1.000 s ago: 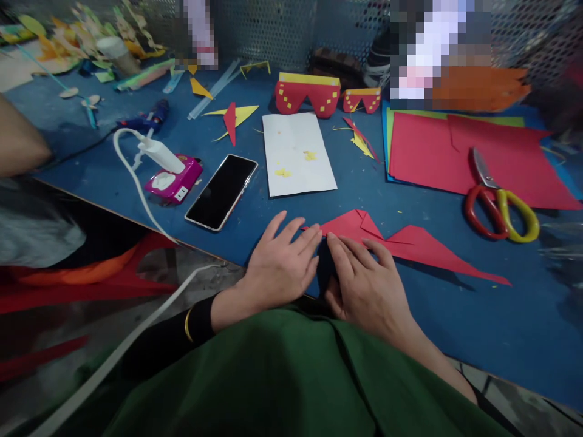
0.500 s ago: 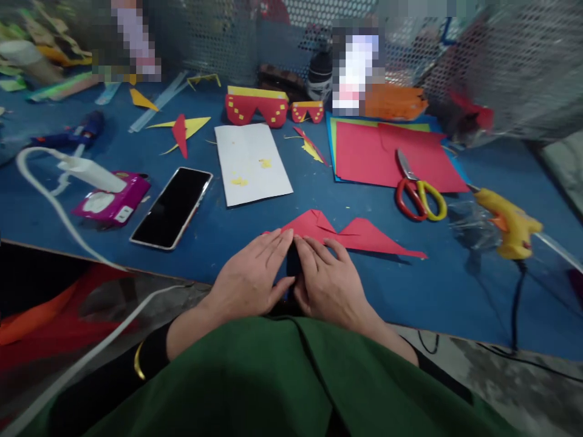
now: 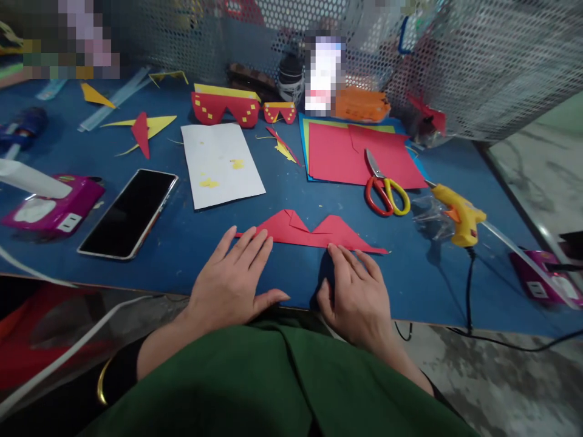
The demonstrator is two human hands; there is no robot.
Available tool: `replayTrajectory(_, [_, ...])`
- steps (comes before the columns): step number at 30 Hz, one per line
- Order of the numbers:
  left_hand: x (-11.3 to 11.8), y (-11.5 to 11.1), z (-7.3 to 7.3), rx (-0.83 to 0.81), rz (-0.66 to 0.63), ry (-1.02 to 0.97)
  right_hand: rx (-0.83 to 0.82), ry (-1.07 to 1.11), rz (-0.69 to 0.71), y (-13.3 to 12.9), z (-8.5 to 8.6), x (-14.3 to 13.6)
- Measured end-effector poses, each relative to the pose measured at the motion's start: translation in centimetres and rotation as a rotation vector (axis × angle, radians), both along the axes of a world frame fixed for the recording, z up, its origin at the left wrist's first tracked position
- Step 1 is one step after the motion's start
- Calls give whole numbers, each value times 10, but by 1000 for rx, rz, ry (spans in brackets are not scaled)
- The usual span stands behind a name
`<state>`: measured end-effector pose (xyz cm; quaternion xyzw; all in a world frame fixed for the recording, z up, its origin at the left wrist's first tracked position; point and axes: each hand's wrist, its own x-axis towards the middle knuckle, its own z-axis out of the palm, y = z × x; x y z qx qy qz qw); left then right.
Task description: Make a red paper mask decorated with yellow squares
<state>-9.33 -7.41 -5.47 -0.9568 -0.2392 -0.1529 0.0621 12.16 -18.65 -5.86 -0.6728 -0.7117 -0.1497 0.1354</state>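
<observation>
A folded piece of red paper (image 3: 310, 233) with two peaks and a notch between them lies on the blue table (image 3: 291, 273) in front of me. My left hand (image 3: 237, 273) rests flat, its fingertips on the paper's left end and its thumb stretched out to the side. My right hand (image 3: 355, 285) touches the paper's lower edge right of the middle, with the fingers extended and the thumb apart. Neither hand grips anything.
Beyond the paper lie a white sheet (image 3: 218, 145), a black phone (image 3: 130, 212), red paper glasses (image 3: 228, 110), stacked coloured paper (image 3: 332, 155) and scissors (image 3: 380, 188). A yellow glue gun (image 3: 460, 212) sits at right, a purple socket block (image 3: 59, 209) at left.
My hands have moved apart along the red paper's lower edge, the left to its left end and the right toward its right. The view has swung to the right.
</observation>
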Motion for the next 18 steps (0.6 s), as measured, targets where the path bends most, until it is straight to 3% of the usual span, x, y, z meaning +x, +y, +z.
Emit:
replayTrajectory(6, [35,4,-2,-195,-278,119,5,-9,-31,6,-2,-11])
replayTrajectory(11, [45,7,-3,-288,-326,115,9,58,-92,5,-3,5])
replayTrajectory(18, [43,8,-3,-281,-336,83,18,39,-257,-26,-4,54])
